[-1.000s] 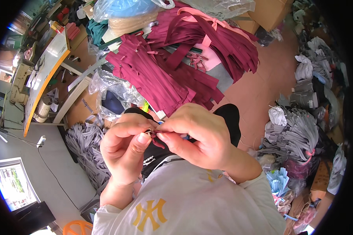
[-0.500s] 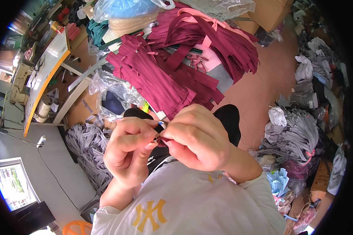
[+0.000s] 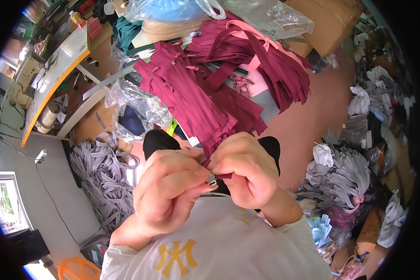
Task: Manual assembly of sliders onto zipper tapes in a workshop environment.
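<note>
Reddish-brown floor (image 3: 308, 114), one room, seen from above; clock positions are taken from the centre of the view. Two bare hands work just below centre. Left hand (image 3: 172, 186), 7 o'clock: thumb and forefinger pinched together on one small, silver-coloured metal piece (image 3: 213, 180), which lies at 6 o'clock, near centre. Right hand (image 3: 245, 170), 4 o'clock: thumb and fingers clamped on one narrow maroon fabric strip (image 3: 224, 176), its end beside the metal piece; whether the two are joined cannot be told.

Two bundles of maroon strips lie beyond the hands: a flat-laid stack (image 3: 186, 93) at 11 o'clock and a fanned bunch (image 3: 266, 51) at 1, the latter tied with one pink ribbon (image 3: 266, 43). Between them sits a cluster of small pink pieces (image 3: 241, 85), too crowded to count.

Surroundings: one pale-topped table with an orange edge (image 3: 63, 70) at 10 o'clock; two heaps of grey strips, one (image 3: 98, 175) at 8, the other (image 3: 345, 179) between 3 and 4; one orange plastic seat (image 3: 79, 269) between 7 and 8; one bright window (image 3: 2, 198) between 8 and 9.
</note>
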`<state>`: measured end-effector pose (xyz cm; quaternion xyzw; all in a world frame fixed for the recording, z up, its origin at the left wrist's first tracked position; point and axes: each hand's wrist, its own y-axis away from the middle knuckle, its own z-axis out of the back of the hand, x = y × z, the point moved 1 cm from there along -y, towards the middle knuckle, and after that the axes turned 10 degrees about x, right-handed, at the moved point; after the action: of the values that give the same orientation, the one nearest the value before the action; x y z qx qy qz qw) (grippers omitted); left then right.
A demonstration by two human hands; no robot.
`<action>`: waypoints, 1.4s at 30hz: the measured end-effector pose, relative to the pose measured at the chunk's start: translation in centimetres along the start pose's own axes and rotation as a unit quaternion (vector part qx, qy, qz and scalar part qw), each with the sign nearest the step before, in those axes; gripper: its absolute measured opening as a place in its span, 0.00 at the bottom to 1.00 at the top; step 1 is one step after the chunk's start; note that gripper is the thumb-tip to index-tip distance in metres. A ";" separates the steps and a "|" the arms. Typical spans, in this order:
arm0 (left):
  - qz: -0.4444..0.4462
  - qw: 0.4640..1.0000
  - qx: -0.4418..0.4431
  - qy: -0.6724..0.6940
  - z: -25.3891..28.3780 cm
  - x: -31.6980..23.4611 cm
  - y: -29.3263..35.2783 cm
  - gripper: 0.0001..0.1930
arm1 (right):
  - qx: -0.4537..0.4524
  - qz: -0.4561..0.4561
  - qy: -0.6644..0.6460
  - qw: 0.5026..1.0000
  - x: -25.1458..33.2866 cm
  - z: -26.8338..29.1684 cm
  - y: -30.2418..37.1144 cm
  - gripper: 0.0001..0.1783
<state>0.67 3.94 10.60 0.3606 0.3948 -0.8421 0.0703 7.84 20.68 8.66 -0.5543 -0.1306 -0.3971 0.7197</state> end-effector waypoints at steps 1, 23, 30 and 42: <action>0.003 1.000 -0.012 0.008 -0.1 0.0 0.1 0.14 | 0.003 0.000 -0.001 1.000 0.0 0.0 0.0 0.18; 0.047 0.998 0.002 0.043 -0.3 0.8 1.2 0.09 | -0.046 0.020 0.123 0.991 -0.2 -1.3 -0.1 0.16; 0.087 0.983 -0.015 0.163 -0.4 0.4 1.0 0.08 | -0.023 -0.043 0.005 0.999 0.5 -0.7 -0.6 0.15; 0.063 0.975 -0.034 0.212 -0.4 0.6 1.4 0.09 | -0.058 0.062 0.177 0.980 0.6 -0.6 -0.7 0.13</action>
<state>1.02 3.37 9.24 0.5525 0.4055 -0.7266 0.0496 7.60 19.84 9.33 -0.5229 0.0570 -0.4506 0.7213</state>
